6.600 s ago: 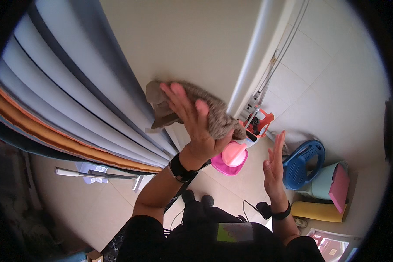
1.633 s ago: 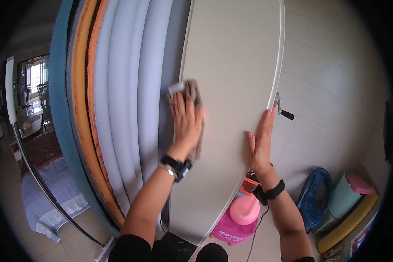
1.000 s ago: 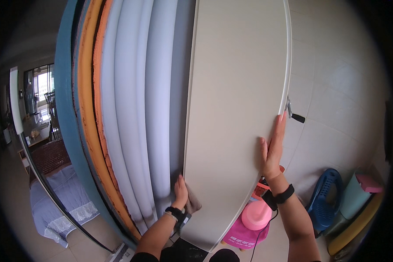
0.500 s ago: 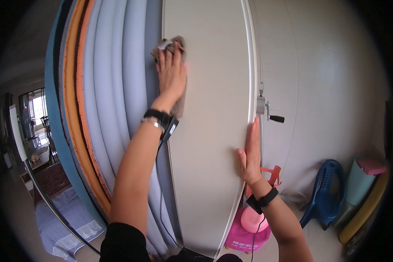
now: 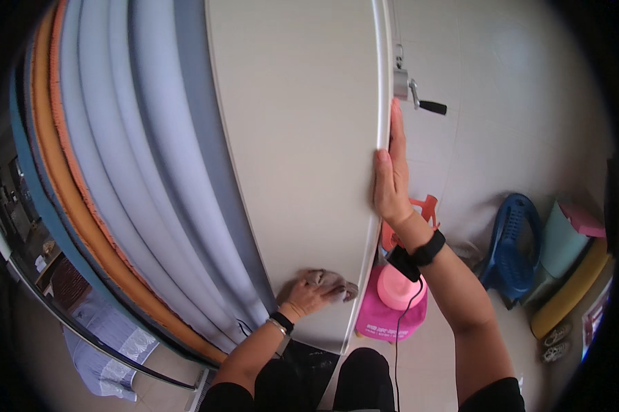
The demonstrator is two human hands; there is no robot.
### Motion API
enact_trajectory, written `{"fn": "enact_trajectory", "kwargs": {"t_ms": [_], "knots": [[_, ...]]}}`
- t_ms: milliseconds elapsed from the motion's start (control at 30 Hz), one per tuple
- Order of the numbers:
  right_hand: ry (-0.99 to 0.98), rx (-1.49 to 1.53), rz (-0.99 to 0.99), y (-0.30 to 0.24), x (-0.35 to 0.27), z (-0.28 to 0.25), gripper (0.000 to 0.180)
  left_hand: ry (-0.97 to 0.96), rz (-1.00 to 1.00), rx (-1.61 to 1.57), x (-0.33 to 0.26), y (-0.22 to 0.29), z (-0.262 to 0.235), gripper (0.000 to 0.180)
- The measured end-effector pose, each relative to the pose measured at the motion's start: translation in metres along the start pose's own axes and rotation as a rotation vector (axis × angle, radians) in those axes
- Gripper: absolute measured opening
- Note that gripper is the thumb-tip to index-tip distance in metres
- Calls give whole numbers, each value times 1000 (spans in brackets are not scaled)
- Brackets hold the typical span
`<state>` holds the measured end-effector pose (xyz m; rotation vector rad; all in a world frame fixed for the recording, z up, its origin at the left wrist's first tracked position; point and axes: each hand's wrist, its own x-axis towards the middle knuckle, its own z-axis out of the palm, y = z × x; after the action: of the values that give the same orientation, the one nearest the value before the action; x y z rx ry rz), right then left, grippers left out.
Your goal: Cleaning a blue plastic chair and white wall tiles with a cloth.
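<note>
In the head view, tall grey-blue fabric folds point(image 5: 175, 123) crowd the left side of a long beige panel point(image 5: 299, 151). Right of it are a crank point(image 5: 432, 107), a blue chair point(image 5: 510, 257), a pale green bin point(image 5: 564, 242) and a pink bowl point(image 5: 397, 288) on a magenta stool point(image 5: 393, 323).

The panel's long axis runs from the top of the view down toward the person's legs. Near its lower end lies a brown cloth point(image 5: 329, 280), its longer side slanting crosswise, down to the right. The left hand point(image 5: 308, 296) presses on it; whether the fingers grip it cannot be told. The right hand point(image 5: 392, 182) lies straight along the panel's right edge, fingers together, thumb apart.

The panel's top is cut off; an orange-red thing point(image 5: 426, 206) is partly hidden behind the right wrist.
</note>
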<state>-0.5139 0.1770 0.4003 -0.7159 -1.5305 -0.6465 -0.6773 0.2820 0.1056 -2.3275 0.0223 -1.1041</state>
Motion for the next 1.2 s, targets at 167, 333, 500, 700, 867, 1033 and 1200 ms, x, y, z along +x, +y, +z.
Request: {"fn": "enact_trajectory", "kwargs": {"t_ms": [167,333,500,700,867,1033,1200], "knots": [[3,-51,3,0,-4,-1,58,160,-365,97,105,-95,-73,39],[2,14,-15,0,1,-7,56,329,-564,30,211,-121,-129,56],[-167,-21,94,-10,8,-47,56,189,-355,25,205,-45,-103,58],[-405,40,271,-31,24,-70,50,169,-128,12,118,12,-50,37],[-196,49,356,-64,11,-104,49,78,-41,229,185,-33,-96,37],[-14,149,656,-99,-73,-127,48,252,-81,299,314,-101,-190,30],[178,131,796,-96,-141,-150,50,295,-96,325,324,-85,-169,27]]}}
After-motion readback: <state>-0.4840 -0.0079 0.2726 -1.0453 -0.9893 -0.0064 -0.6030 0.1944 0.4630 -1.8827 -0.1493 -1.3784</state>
